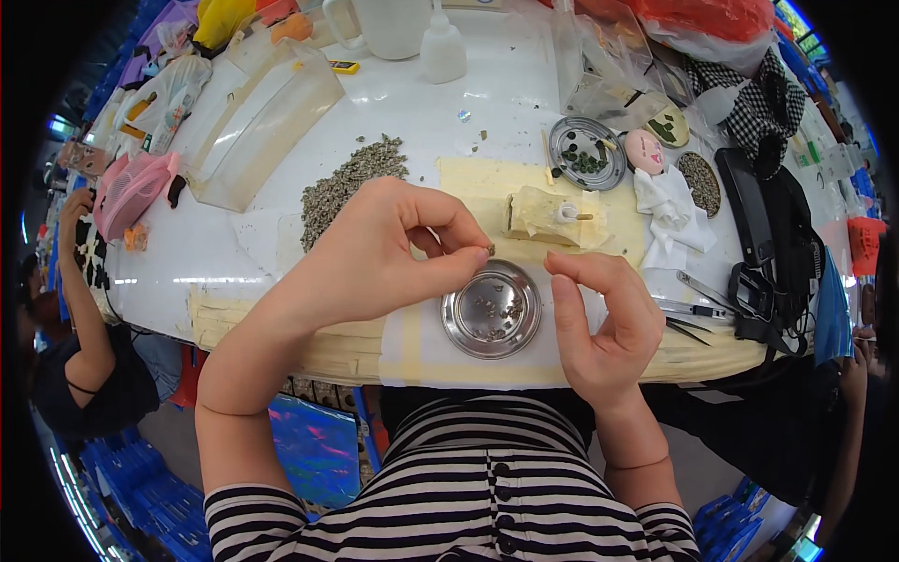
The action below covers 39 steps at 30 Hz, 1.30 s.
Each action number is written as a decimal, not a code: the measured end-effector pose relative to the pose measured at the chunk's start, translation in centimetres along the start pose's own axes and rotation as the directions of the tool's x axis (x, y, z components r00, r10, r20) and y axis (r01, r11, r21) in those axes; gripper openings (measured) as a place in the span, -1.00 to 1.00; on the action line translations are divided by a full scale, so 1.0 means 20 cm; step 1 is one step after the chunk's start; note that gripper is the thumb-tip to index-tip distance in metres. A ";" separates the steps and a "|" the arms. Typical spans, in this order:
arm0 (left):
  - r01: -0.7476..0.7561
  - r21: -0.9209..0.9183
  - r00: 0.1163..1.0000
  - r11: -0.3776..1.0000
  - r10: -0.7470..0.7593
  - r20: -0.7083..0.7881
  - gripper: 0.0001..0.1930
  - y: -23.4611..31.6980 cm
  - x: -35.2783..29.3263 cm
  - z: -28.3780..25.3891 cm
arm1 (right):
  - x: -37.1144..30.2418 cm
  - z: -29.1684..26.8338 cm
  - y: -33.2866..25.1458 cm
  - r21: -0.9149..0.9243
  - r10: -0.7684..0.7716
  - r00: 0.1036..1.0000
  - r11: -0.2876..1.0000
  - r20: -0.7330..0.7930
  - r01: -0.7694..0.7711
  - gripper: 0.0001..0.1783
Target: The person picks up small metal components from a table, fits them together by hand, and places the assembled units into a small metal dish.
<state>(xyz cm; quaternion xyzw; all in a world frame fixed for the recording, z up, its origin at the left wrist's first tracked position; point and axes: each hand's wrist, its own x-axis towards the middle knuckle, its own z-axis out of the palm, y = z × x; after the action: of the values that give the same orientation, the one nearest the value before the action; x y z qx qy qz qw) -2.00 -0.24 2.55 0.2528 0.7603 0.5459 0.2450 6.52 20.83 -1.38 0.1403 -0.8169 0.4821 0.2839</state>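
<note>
My left hand [384, 248] is closed in a pinch above the far rim of a round steel dish [459, 339]. A tiny grey-green piece [492, 250] shows between its thumb and forefinger. On the dish's right side my right hand [609, 323] has thumb and forefinger brought together; what they hold, if anything, is too small to make out. Several small brownish pieces [510, 314] lie scattered in the dish. Just beyond my hands sits a tape-wrapped block [538, 217] with a white-collared peg on top.
A heap of small grey-green pieces [351, 178] lies beyond my left forearm. To the right are a steel dish [558, 159] of dark pieces, crumpled white tissue [670, 206], tweezers [702, 288] and a black bag [749, 215]. Another person's arm [84, 309] reaches in at far left.
</note>
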 end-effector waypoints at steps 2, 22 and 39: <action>-0.144 0.330 0.975 0.933 0.191 -0.113 -0.91 -0.04 0.00 -0.01 | -0.01 -0.02 0.01 0.001 0.022 1.000 1.000 0.013 -0.022 -0.82; -0.150 0.818 0.868 0.555 0.470 -0.159 -0.90 -0.12 -0.03 -0.11 | -0.04 -0.04 0.01 0.011 0.066 0.998 0.998 0.017 -0.067 -0.84; -0.152 0.714 0.952 0.684 0.296 -0.080 -0.89 -0.13 -0.08 -0.06 | -0.04 -0.03 0.00 0.005 0.051 0.998 0.999 0.023 -0.051 -0.84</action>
<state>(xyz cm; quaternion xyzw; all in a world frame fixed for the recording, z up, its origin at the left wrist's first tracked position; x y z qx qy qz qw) -1.96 -2.80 0.62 0.3649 0.8926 0.2644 -0.0111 7.29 21.34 -1.68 0.1259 -0.8219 0.4900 0.2617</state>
